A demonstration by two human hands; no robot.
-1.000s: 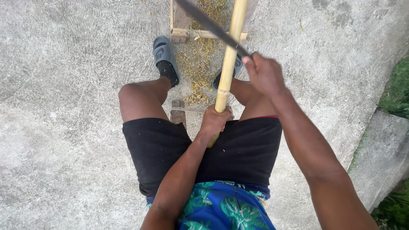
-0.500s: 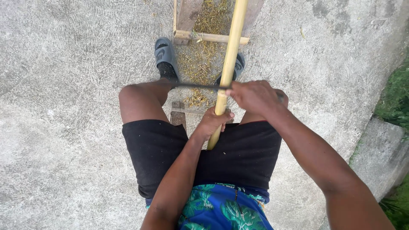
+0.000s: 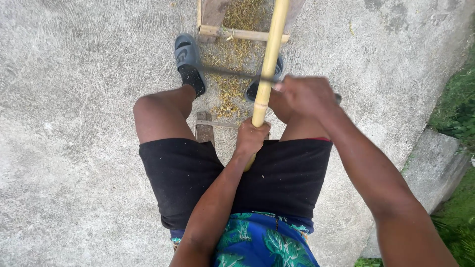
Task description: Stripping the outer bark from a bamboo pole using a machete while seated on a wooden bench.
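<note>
While you sit with your knees apart above the concrete floor [image 3: 74,148], your left hand [image 3: 251,138] is wrapped tight around the lower end of a pale yellow bamboo pole [image 3: 269,54], its grip closed on the stalk just above your black shorts [image 3: 193,173]. The pole runs from that hand up and away between your legs, slightly tilted to the right, and leaves the picture at the top edge. Your right hand [image 3: 307,94] sits just beside the pole on its right, fist closed around the handle of a dark blade [image 3: 232,74]. The blade lies nearly level, reaching left across the pole, its edge against the bamboo above your left hand; motion blur hides its exact shape. Under the pole, yellow shavings [image 3: 230,64] lie scattered on the floor between your feet. Your left foot wears a grey sandal [image 3: 187,54], planted just left of the shavings. A frame of wooden slats [image 3: 237,33] lies across the floor beyond your feet, with the pole passing over it. Grass [image 3: 457,113] borders the concrete on the right.
</note>
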